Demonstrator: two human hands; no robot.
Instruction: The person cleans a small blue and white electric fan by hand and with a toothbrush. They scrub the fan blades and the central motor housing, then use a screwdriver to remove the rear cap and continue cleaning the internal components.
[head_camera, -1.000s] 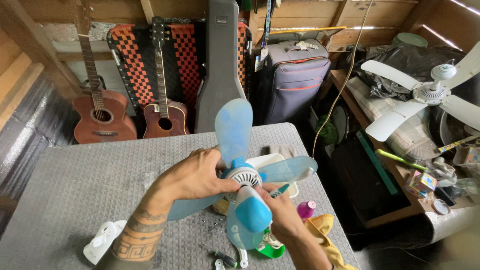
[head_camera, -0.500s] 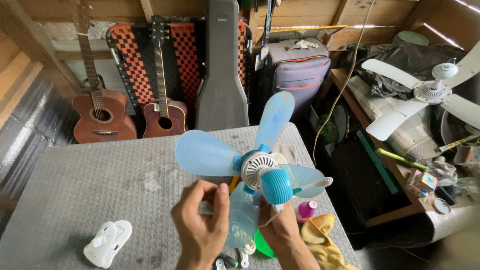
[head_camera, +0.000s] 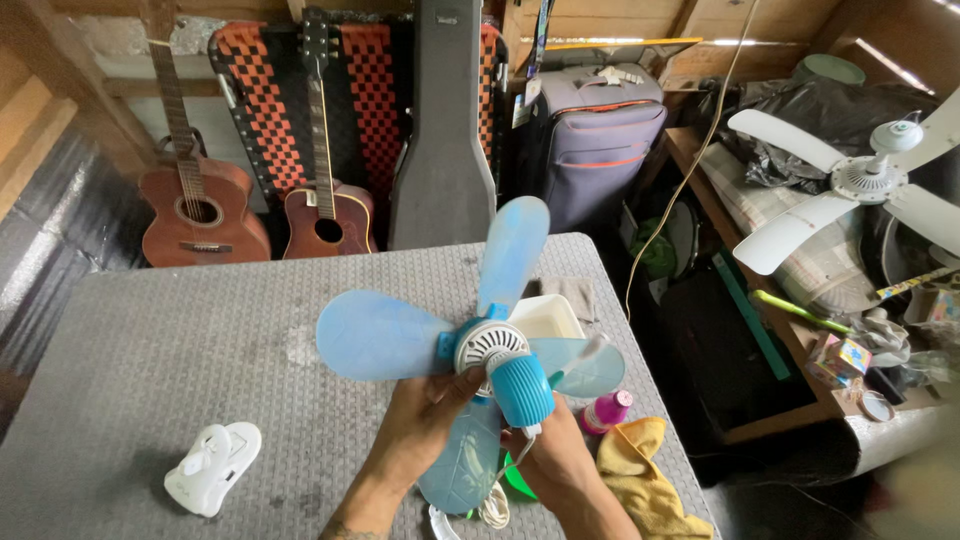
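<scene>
— Head view, lower middle of the frame: what are the hands doing?

— The left hand has its grip closed round the blue fan from beneath, fingers pressed against the white hub. The right hand pinches below the blue motor cap.

— What changed?

— A second ago the left hand lay on top of the hub, with the fan low over the tabletop. Now both hands sit underneath, the fan is lifted, and its blades have turned: one points up, one left.

— And around it?

— A white part lies at lower left, a yellow cloth and pink bottle at lower right. Guitars stand at upper left.
</scene>
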